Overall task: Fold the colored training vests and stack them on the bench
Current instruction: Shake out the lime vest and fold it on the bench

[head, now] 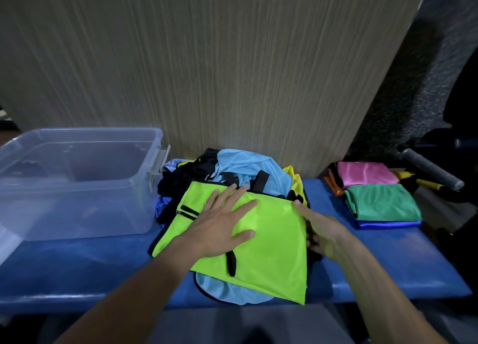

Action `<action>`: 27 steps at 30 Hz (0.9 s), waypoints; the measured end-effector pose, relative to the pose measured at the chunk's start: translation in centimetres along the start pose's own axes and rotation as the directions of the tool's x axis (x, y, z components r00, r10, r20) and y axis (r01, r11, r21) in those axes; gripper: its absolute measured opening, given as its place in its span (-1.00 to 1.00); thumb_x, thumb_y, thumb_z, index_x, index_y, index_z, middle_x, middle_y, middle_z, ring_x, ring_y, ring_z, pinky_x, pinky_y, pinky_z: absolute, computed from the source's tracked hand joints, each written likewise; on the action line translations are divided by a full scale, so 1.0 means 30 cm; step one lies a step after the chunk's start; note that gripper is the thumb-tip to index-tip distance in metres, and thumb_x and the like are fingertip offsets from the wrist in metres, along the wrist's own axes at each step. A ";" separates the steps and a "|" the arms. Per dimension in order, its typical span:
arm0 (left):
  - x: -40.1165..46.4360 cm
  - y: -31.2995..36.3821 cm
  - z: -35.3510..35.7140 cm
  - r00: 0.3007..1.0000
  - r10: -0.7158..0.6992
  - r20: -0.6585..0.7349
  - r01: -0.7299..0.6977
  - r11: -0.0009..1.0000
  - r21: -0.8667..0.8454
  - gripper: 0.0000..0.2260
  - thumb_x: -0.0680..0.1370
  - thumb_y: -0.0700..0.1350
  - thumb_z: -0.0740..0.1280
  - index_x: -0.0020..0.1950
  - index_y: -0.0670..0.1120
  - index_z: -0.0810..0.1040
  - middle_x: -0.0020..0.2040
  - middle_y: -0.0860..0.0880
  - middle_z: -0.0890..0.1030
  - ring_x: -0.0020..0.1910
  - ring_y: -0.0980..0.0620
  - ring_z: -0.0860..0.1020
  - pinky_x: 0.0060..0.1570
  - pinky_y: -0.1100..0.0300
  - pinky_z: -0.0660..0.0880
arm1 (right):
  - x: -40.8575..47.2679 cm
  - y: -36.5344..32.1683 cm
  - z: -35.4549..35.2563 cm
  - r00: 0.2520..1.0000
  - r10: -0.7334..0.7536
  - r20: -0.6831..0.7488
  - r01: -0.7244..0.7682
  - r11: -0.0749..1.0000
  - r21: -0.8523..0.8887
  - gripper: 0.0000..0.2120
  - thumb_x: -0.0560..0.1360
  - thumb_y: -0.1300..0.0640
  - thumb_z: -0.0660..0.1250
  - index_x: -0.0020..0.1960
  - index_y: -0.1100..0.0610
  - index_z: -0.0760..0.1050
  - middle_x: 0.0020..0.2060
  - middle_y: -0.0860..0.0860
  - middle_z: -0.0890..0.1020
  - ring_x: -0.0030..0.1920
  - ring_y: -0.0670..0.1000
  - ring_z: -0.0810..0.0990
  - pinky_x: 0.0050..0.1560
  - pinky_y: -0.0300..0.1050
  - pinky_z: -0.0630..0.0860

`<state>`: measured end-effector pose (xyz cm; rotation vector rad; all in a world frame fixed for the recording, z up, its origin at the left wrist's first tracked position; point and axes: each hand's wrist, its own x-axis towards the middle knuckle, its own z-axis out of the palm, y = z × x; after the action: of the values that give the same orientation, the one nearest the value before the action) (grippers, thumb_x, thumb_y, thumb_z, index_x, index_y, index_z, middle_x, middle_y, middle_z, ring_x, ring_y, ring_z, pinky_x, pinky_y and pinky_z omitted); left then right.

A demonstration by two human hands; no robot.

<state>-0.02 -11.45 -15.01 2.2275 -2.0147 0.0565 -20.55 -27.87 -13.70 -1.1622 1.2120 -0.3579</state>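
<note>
Head view is showing the left hand [219,224] lying flat, fingers spread, pressing the lime-green vest [271,240] on the blue tabletop [90,266]. The right hand [320,230] is blurring at the vest's right edge, one finger stretching over the fabric; whether it is pinching anything I cannot tell. A light-blue vest [219,289] is peeking out underneath, mostly covered.
</note>
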 end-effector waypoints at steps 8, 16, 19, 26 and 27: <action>-0.019 -0.032 0.046 0.998 0.048 -0.049 -0.048 0.999 0.007 -0.37 0.66 0.36 0.01 0.63 0.24 -0.18 0.61 0.15 -0.37 0.58 0.09 -0.39 0.59 -0.12 -0.19 | 0.016 0.006 0.009 1.000 0.023 0.016 -0.022 0.999 -0.038 -0.47 0.46 -0.27 0.46 0.06 0.19 0.52 -0.44 0.03 0.46 -0.45 -0.01 0.45 -0.44 -0.17 0.53; -0.022 -0.027 0.036 0.997 0.035 -0.064 -0.038 0.999 -0.034 -0.37 0.65 0.36 0.05 0.64 0.23 -0.11 0.63 0.16 -0.30 0.59 0.12 -0.36 0.60 -0.11 -0.16 | 0.019 -0.010 0.047 0.983 -0.149 -0.107 0.151 0.988 0.010 -0.47 0.36 -0.12 0.61 0.10 0.22 0.54 0.19 0.18 0.62 0.18 0.19 0.60 0.25 0.11 0.54; -0.010 0.001 0.016 0.995 0.020 -0.096 -0.020 1.000 -0.002 -0.38 0.63 0.38 0.04 0.64 0.25 -0.04 0.65 0.15 -0.25 0.59 0.10 -0.35 0.60 -0.09 -0.19 | 0.000 -0.022 0.044 0.965 -0.215 -0.152 0.225 0.973 0.053 -0.33 0.46 -0.02 0.55 0.33 0.42 0.43 0.20 0.21 0.59 0.23 0.26 0.59 0.27 0.14 0.50; 0.084 0.203 0.046 0.995 0.101 0.009 -0.102 0.990 0.099 -0.35 0.61 0.41 -0.10 0.65 0.21 -0.10 0.63 0.07 -0.34 0.59 -0.03 -0.38 0.55 -0.17 -0.32 | -0.018 -0.011 -0.104 0.935 -0.243 -0.258 0.262 0.964 0.044 -0.67 0.44 0.04 0.57 -0.03 0.27 0.57 -0.12 0.21 0.72 -0.06 0.24 0.72 0.04 0.27 0.65; 0.102 0.236 0.058 0.993 0.112 0.024 -0.113 0.989 0.095 -0.35 0.61 0.42 -0.12 0.65 0.20 -0.11 0.63 0.05 -0.34 0.59 -0.04 -0.38 0.54 -0.17 -0.33 | -0.022 -0.006 -0.141 0.925 -0.246 -0.290 0.268 0.962 0.041 -0.70 0.45 0.05 0.57 -0.06 0.24 0.56 -0.13 0.20 0.72 -0.07 0.23 0.72 0.04 0.24 0.66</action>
<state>-6.83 -15.35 -15.83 2.1748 -2.1910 0.1480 -24.37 -29.58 -12.78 -1.2325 1.2783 -0.7872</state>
